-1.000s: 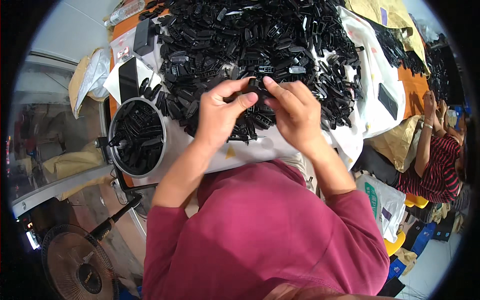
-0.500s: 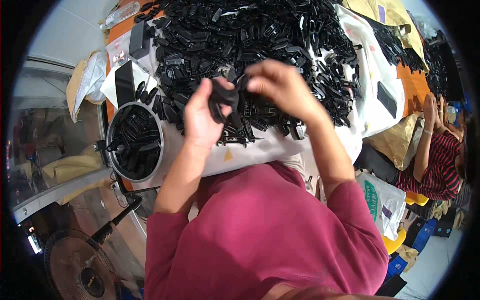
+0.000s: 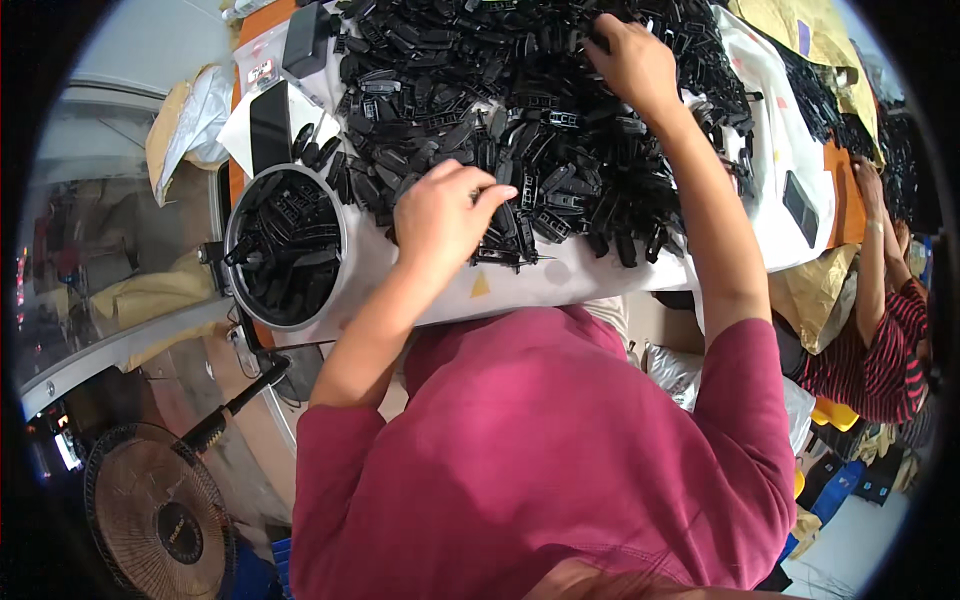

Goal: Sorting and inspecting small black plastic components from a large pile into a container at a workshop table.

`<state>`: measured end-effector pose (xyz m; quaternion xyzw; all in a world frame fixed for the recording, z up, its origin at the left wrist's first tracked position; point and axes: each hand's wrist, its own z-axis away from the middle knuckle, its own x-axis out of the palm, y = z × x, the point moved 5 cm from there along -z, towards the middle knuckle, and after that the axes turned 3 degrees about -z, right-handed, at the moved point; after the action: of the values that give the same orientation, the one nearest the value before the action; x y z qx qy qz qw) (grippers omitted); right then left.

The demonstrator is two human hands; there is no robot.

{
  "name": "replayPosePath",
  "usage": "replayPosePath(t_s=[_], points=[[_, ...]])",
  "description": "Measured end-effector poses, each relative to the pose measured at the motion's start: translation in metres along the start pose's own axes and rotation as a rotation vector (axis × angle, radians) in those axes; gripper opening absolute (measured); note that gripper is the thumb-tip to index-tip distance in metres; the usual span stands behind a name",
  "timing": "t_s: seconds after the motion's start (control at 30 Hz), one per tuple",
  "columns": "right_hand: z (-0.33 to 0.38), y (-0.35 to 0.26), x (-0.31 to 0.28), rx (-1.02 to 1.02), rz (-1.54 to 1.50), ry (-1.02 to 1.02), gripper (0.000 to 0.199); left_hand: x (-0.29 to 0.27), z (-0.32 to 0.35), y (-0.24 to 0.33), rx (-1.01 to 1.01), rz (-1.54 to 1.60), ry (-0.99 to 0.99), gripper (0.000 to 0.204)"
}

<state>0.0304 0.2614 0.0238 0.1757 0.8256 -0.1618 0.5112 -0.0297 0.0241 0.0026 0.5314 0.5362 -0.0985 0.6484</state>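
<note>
A broad heap of small, slim black plastic parts (image 3: 420, 70) covers most of the white-covered table (image 3: 390, 290). At the heap's near edge is my left hand (image 3: 440, 215), its fingers bent and the thumb close to them. Something dark shows between those fingertips, but its shape is hidden. Farther forward and to the right, my right hand (image 3: 640, 70) reaches into the heap. Its thumb and fingers curl around a dark spot there; what they grip blends with the parts behind.
Left of the heap stands a round grey-rimmed container (image 3: 340, 250) of black parts, with a dark phone (image 3: 270, 130) and a black box (image 3: 306, 40) beyond. Another phone (image 3: 800, 208) lies at right. A fan (image 3: 160, 520) stands lower left. A person in a striped shirt (image 3: 870, 350) works at right.
My hands have parted from working together on a black piece. The right has gone forward and right into the heap; the left has come down to the heap's near edge. The view has shifted.
</note>
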Motion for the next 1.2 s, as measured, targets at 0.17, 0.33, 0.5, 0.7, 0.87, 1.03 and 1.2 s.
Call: replayPosePath(t_s=[0.17, 0.33, 0.5, 0.7, 0.87, 1.03, 1.2], points=[[0.044, -0.017, -0.017, 0.343, -0.835, 0.020, 0.022, 0.025, -0.010, 0.011, 0.178, -0.285, -0.080, 0.020], [0.088, -0.050, -0.028, 0.508, -1.357, -0.086, 0.013, 0.018, -0.016, -0.001, 0.061, -0.241, -0.065, 0.019], [0.111, -0.064, -0.029, 0.612, -1.451, -0.006, 0.023, 0.024, -0.015, 0.011, 0.165, -0.298, -0.160, 0.021], [0.126, -0.073, -0.035, 0.665, -1.449, -0.053, 0.030, 0.014, -0.018, 0.008, -0.094, 0.782, -0.169, 0.035], [0.119, -0.081, -0.060, 0.473, -1.431, 0.082, 0.029, 0.005, -0.009, 0.031, -0.140, 1.217, -0.253, 0.032], [0.115, -0.084, -0.087, 0.145, -1.029, 0.224, 0.026, 0.003, -0.004, 0.035, -0.132, 1.410, -0.251, 0.029], [0.117, -0.082, -0.097, 0.102, -0.951, 0.275, 0.026, -0.010, -0.006, 0.044, -0.110, 1.403, -0.188, 0.030]])
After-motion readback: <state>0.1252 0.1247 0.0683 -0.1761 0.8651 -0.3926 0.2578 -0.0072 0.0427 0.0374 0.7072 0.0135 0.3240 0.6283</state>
